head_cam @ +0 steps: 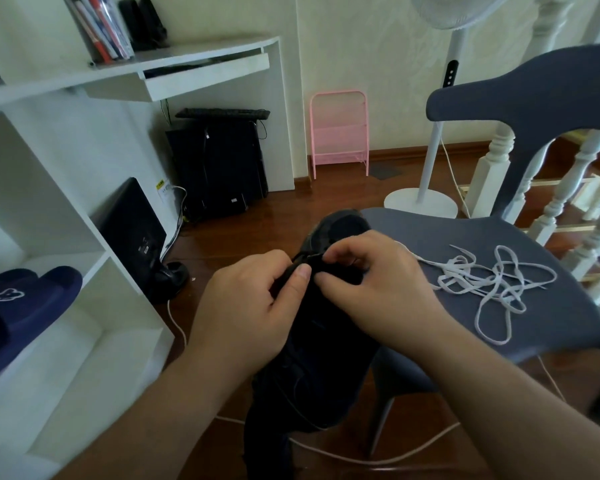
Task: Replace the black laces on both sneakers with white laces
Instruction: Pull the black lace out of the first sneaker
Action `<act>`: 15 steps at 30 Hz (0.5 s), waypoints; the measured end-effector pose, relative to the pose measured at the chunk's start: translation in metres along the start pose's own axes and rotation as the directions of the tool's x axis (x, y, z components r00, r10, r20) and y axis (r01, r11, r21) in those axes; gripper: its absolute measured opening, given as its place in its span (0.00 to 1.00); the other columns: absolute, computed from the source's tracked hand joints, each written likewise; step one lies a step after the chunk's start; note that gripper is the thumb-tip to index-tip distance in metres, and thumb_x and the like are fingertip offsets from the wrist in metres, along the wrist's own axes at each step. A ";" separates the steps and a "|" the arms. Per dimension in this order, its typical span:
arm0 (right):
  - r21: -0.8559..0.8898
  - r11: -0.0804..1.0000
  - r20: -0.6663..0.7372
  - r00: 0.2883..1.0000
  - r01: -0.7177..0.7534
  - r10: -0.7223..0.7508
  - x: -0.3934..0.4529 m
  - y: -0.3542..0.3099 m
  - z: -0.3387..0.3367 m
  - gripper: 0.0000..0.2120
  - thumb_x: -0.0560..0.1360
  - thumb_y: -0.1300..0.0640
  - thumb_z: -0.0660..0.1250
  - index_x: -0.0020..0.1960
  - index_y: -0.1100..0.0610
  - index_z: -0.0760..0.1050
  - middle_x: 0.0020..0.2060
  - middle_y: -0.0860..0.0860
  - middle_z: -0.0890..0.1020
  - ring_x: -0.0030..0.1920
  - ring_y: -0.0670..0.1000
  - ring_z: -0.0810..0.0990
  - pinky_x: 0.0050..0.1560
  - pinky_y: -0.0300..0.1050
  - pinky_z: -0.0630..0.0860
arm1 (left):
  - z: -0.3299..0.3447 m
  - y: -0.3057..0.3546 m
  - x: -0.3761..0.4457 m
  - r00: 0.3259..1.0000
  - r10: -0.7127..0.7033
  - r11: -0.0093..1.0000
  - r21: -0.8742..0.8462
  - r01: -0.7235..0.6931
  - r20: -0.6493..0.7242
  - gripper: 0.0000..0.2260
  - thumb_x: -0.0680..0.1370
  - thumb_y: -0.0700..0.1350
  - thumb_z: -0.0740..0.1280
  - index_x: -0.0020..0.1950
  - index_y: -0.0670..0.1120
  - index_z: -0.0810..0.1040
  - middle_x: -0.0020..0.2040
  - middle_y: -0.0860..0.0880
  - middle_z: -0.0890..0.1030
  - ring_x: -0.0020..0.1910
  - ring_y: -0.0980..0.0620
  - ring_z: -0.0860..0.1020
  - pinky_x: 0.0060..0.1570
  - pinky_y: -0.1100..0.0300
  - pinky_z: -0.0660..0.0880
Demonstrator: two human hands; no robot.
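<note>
Quickly, left to right: blue slippers on the white shelf at 9 o'clock, not part of the task. Left hand, at centre, pinches the black lace between thumb and curled fingers, at the sneaker's eyelet row. Black sneaker sits under both hands, toe pointing to 12 o'clock, resting partly on the grey chair. Right hand, just at 3 o'clock of the left, has its fingers curled on the same lace area; exact pinch is hidden by dark fabric. White laces lie tangled on the chair seat at 3 o'clock, well apart from both grips. Second sneaker not clearly visible. Risks, as I judge: black on black makes it easy to pull the wrong strand and tighten the lace; the white tangle could knot or slide off the seat edge.
</note>
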State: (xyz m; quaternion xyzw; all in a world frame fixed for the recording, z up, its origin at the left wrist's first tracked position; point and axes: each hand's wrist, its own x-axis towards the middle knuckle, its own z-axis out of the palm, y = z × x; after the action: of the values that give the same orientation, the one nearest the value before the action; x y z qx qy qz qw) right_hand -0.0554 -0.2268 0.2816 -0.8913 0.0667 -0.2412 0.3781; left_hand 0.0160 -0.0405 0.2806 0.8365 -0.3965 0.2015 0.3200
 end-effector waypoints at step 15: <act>-0.154 0.841 -0.148 0.854 -0.518 0.499 0.017 0.091 -0.041 0.12 0.76 0.54 0.67 0.36 0.57 0.78 0.31 0.53 0.80 0.37 0.55 0.79 0.34 0.46 0.72 | -0.013 -0.011 0.003 0.987 -0.040 0.999 -0.039 0.035 -0.156 0.19 0.84 0.53 0.64 0.36 0.46 0.72 0.28 0.53 0.69 0.32 0.49 0.73 0.31 0.62 0.66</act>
State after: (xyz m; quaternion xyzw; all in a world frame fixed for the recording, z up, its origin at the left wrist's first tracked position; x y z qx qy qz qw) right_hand -0.0545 -0.3223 0.2483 -0.8597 0.3425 -0.1699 0.3386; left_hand 0.0257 -0.0276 0.2880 0.8195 -0.3578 0.2536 0.3690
